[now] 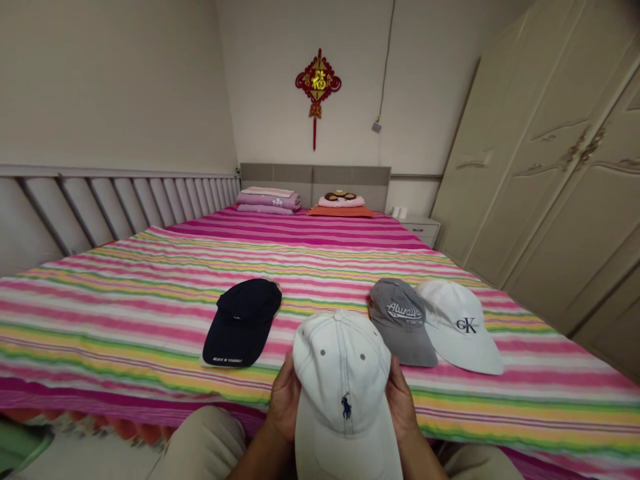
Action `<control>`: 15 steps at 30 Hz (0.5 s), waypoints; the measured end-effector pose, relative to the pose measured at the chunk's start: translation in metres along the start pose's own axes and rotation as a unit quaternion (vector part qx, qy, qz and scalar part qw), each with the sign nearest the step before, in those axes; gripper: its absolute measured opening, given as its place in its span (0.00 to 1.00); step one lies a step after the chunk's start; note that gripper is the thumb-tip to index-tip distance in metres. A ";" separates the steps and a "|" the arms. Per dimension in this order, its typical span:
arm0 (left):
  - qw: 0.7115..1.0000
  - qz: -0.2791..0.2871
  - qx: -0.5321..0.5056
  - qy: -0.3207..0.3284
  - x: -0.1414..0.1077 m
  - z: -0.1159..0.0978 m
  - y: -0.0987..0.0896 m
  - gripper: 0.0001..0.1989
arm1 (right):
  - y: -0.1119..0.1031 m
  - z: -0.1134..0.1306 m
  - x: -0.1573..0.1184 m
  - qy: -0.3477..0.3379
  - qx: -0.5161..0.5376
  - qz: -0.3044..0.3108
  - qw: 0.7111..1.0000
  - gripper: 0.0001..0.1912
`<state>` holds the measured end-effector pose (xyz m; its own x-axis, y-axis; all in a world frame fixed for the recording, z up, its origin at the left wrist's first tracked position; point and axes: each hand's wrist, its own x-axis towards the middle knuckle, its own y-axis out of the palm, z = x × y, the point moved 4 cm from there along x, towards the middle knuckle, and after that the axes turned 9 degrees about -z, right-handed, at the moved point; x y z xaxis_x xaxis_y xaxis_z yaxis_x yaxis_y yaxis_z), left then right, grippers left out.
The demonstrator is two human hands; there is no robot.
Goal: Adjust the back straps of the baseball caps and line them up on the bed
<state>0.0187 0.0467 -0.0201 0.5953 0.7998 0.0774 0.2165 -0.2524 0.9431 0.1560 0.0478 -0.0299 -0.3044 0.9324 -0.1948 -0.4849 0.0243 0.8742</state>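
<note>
A white baseball cap with a small dark horse-rider emblem is held up in front of me, its brim pointing toward me. My left hand grips its left side and my right hand its right side; the fingertips are hidden behind the cap. On the bed to the left lies a black baseball cap with white lettering on its brim. To the right, a grey baseball cap marked "Always" touches a second white cap with dark letters on its front.
The caps lie on a striped bedspread. Folded purple bedding and an orange-and-pink pile sit by the headboard. A railing runs along the left, a wardrobe along the right. My knees are at the bed's near edge.
</note>
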 end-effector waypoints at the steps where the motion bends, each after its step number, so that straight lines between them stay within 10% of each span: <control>1: 1.000 0.012 0.004 0.005 0.000 0.000 0.000 0.23 | 0.000 0.001 0.000 -0.001 0.002 -0.001 1.000 0.17; 15: 0.997 0.059 0.007 0.042 0.018 -0.005 0.022 0.21 | 0.000 0.009 0.003 -0.066 -0.026 -0.006 0.997 0.22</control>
<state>0.0306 0.0585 0.0035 0.5502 0.8070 0.2146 0.1605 -0.3544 0.9212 0.1626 0.0542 -0.0263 -0.1903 0.9715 -0.1416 -0.5308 0.0195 0.8473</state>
